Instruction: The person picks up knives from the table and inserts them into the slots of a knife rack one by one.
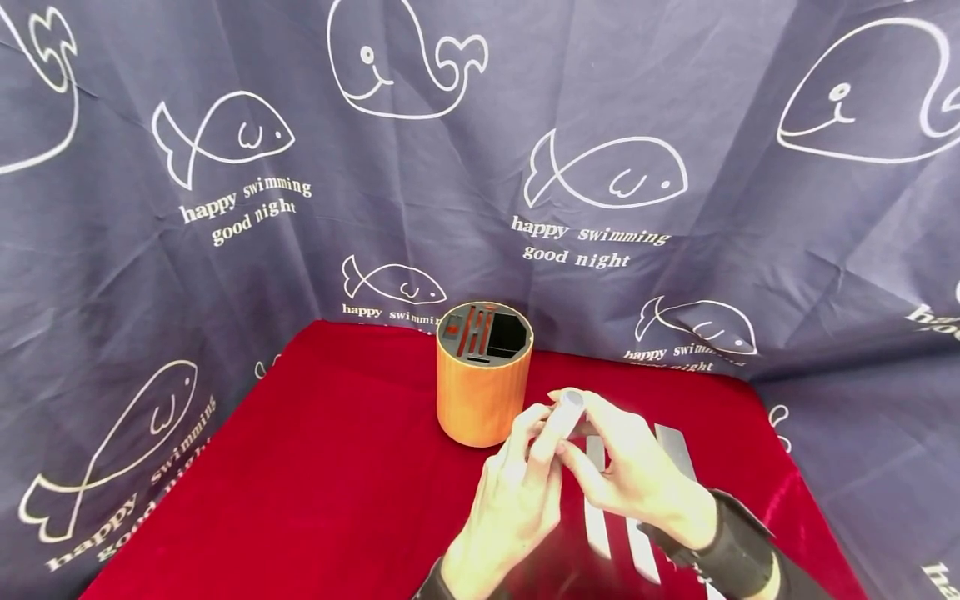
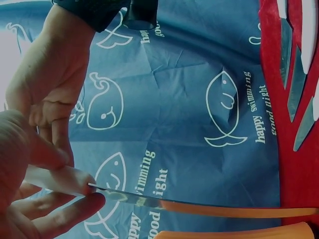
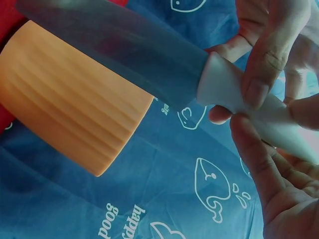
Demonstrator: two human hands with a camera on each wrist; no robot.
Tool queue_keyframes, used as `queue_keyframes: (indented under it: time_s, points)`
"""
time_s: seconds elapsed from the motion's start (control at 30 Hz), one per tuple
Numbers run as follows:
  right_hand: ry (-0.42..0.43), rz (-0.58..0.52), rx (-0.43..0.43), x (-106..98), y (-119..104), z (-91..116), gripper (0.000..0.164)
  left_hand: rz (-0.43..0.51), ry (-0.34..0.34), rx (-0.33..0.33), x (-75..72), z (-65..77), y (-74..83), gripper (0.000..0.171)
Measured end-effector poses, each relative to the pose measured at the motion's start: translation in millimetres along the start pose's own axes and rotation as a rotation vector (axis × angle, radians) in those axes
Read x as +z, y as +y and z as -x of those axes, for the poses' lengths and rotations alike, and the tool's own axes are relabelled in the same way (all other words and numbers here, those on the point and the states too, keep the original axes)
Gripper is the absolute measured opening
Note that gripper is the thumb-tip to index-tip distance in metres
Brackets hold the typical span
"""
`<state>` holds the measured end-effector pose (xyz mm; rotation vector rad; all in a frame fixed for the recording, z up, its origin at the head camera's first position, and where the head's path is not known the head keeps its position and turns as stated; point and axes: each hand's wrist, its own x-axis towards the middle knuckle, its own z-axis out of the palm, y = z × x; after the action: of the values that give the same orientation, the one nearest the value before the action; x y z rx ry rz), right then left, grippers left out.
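Note:
Both hands meet on a kitchen knife with a white handle (image 1: 572, 402) and a broad steel blade (image 3: 129, 47). My left hand (image 1: 517, 500) grips the handle from the left. From the other side, the fingers and thumb of my right hand (image 1: 637, 462) pinch the same handle. In the head view the hands hide most of the knife; the left wrist view shows its blade (image 2: 134, 199) nearly edge-on. Just beyond the hands stands an orange, round knife block (image 1: 480, 404), upright, with slots and a larger dark opening in its black top.
Several more white-handled knives (image 2: 297, 89) lie on the red cloth (image 1: 315, 475), partly under my right forearm in the head view. One pale blade (image 1: 675, 450) rests right of that hand. A grey-blue curtain (image 1: 480, 183) with fish and whale drawings encloses the table's back and sides.

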<state>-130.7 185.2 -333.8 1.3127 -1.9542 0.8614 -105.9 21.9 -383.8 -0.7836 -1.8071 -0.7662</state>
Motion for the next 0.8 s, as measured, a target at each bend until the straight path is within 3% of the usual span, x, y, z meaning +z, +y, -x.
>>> queue_keyframes:
  time_s: [0.37,0.63,0.8]
  points:
    - [-0.029,-0.039,0.036,0.9,-1.9,-2.3,0.045,-0.009,0.035,0.034,-4.1,-2.8,-1.7,0.046]
    - [0.030,-0.084,0.010,-2.7,4.3,-8.2,0.040,-0.003,0.070,0.064,-7.3,-4.7,-5.3,0.048]
    - [0.079,-0.084,0.093,-6.9,11.0,-12.2,0.038,-0.004,0.088,0.064,-10.3,-3.9,-8.0,0.040]
